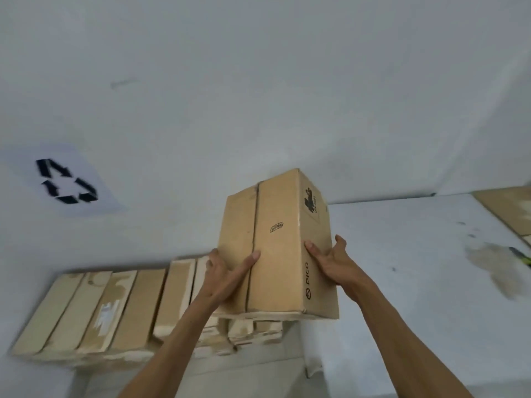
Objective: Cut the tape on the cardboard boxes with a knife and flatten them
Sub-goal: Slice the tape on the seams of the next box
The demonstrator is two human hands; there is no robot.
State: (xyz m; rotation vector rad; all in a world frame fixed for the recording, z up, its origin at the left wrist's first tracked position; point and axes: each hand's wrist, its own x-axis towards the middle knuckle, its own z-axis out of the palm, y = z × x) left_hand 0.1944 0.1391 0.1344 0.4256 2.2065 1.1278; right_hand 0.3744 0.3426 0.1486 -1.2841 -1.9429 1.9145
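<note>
I hold a closed brown cardboard box (275,242) up in front of a white wall, with a dark seam line down its facing side and "PICO" printed on its right side. My left hand (230,271) grips its lower left edge, thumb laid across the facing side near the seam and fingers wrapped round the edge. My right hand (330,259) presses flat against the box's right side, fingers straight. A knife (520,257) with a green and yellow handle lies on the white table (402,254) at the far right edge, partly cut off.
A row of several cardboard boxes (100,305) stands low on the left, below and behind the held box. Flattened cardboard (511,214) lies at the table's far right. A recycling sign (67,182) hangs on the wall at left.
</note>
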